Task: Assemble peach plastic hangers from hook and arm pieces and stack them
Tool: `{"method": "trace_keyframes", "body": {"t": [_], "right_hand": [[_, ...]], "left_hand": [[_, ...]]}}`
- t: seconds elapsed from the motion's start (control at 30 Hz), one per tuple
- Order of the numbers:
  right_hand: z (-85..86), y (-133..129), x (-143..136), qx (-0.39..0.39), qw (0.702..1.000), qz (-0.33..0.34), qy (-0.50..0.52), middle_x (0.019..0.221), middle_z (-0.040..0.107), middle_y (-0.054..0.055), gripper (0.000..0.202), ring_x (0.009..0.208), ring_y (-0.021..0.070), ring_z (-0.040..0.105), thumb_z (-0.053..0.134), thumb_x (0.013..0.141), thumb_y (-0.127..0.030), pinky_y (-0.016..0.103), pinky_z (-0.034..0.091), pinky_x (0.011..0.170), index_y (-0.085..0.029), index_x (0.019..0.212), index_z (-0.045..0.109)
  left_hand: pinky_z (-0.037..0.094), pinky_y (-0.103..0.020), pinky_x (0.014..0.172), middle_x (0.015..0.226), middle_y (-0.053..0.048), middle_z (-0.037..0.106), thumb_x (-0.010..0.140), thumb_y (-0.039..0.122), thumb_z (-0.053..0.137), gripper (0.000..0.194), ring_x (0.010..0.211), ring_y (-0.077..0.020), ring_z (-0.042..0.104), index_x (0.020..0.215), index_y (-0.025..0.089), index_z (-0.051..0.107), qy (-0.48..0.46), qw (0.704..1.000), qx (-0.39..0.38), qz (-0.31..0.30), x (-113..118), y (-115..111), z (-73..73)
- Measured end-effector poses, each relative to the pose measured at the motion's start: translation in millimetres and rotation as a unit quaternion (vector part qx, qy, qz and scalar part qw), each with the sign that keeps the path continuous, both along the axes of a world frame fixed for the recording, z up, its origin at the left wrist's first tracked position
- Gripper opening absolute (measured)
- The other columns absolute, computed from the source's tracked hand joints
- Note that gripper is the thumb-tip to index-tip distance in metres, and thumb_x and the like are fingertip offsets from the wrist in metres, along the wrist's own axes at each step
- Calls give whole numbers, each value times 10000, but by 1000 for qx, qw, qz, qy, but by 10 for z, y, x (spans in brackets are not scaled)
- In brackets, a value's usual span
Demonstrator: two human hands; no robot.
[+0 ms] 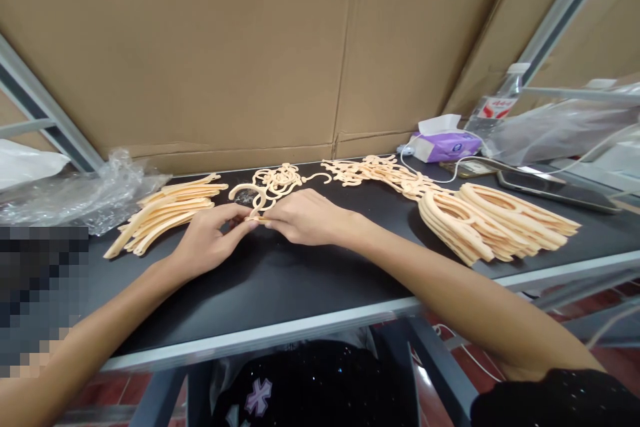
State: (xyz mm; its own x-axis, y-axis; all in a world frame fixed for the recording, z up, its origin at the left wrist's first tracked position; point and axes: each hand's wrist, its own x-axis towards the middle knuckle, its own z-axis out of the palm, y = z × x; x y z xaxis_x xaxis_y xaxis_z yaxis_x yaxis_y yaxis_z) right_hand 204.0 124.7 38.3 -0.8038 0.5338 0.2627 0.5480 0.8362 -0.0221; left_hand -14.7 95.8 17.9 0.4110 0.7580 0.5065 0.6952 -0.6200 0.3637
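At the middle of the table, my left hand [210, 240] and my right hand [305, 217] meet, fingertips pinched on a cream plastic hanger hook [257, 203]. Its curved end rises above the fingers; the lower part is mostly covered by them. Just behind is a loose heap of similar cream hooks [280, 177]. Left of my left hand lies a stack of long curved cream hanger arms [165, 210]. To the right of my right hand sit stacked cream pieces with oval openings [490, 220], and a row of smaller curly cream parts [380, 173] stretches behind them.
Crumpled clear plastic [115, 190] lies at the left. Toward the back right are a purple tissue pack [445, 145], a water bottle [500, 103], a phone [555, 190] and a white cable [465, 160]. A cardboard wall [225, 47] stands behind the black table [300, 287].
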Motion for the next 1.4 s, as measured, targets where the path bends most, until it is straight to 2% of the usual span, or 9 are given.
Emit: {"method": "trace_keyframes", "body": {"t": [0.2, 0.37, 0.5, 0.73, 0.9, 1.07, 1.27, 1.33, 1.4], "right_hand": [[-15, -9, -16, -16, 999, -15, 49, 856, 701, 68, 286, 712, 136, 544, 441, 995, -258, 276, 266, 630, -147, 893, 684], [-56, 79, 5, -50, 988, -21, 146, 764, 634, 29, 307, 670, 113, 477, 420, 1005, -258, 255, 285, 650, -150, 827, 645], [-50, 138, 27, -85, 978, -46, 186, 656, 548, -10, 331, 601, 92, 412, 436, 984, -232, 248, 274, 618, -146, 698, 581], [-53, 134, 32, -89, 982, -39, 164, 606, 476, -24, 329, 622, 91, 383, 511, 909, -216, 257, 270, 631, -152, 587, 496], [-65, 118, 35, -151, 979, -66, 121, 578, 447, -37, 321, 568, 77, 355, 496, 900, -225, 262, 252, 598, -151, 588, 515], [-42, 84, 31, -166, 980, -57, 94, 532, 412, -47, 335, 539, 67, 342, 503, 874, -204, 257, 236, 570, -147, 544, 492], [77, 114, 98, -187, 980, -35, 53, 511, 377, -53, 403, 521, 67, 299, 521, 899, -322, 255, 225, 551, -140, 540, 542], [134, 184, 185, -149, 984, -73, 60, 540, 437, -33, 407, 536, 75, 341, 493, 918, -341, 256, 241, 562, -136, 584, 604], [184, 279, 307, -75, 981, -168, 57, 627, 563, 16, 337, 585, 104, 451, 475, 912, -276, 263, 280, 589, -134, 689, 683]], "left_hand": [[517, -264, 703, 921, -45, 760, 931, 462, 566, 324, 799, -181, 679, 990, 178, 709, -17, 998, 29, 48, -1, 10, -18], [519, -275, 710, 896, -46, 748, 924, 428, 571, 325, 755, -164, 655, 1069, 168, 700, -13, 997, 50, 64, -10, 39, -25], [519, -271, 698, 870, -42, 743, 917, 400, 572, 279, 725, -154, 636, 990, 173, 716, 2, 996, 57, 64, -22, 53, -38], [506, -249, 663, 795, -21, 710, 918, 335, 570, 232, 671, -132, 617, 1015, 172, 703, 22, 997, 68, 14, -31, 42, -84], [498, -237, 630, 755, -13, 696, 898, 289, 569, 246, 631, -120, 601, 1071, 161, 688, 37, 997, 70, 6, -33, 17, -93], [452, -230, 592, 706, 1, 680, 914, 271, 556, 224, 592, -108, 583, 1049, 160, 697, 65, 996, 63, -25, -26, -9, -107], [446, -232, 599, 672, 9, 662, 914, 240, 557, 196, 584, -111, 594, 1020, 163, 703, 79, 991, 83, -65, -9, -36, -120], [457, -238, 615, 688, -4, 673, 910, 230, 558, 197, 609, -124, 615, 1023, 157, 702, 85, 989, 94, -70, -7, -41, -118], [463, -244, 626, 708, -17, 686, 908, 222, 553, 202, 628, -133, 631, 1022, 152, 705, 91, 988, 99, -74, -11, -42, -115]]}}
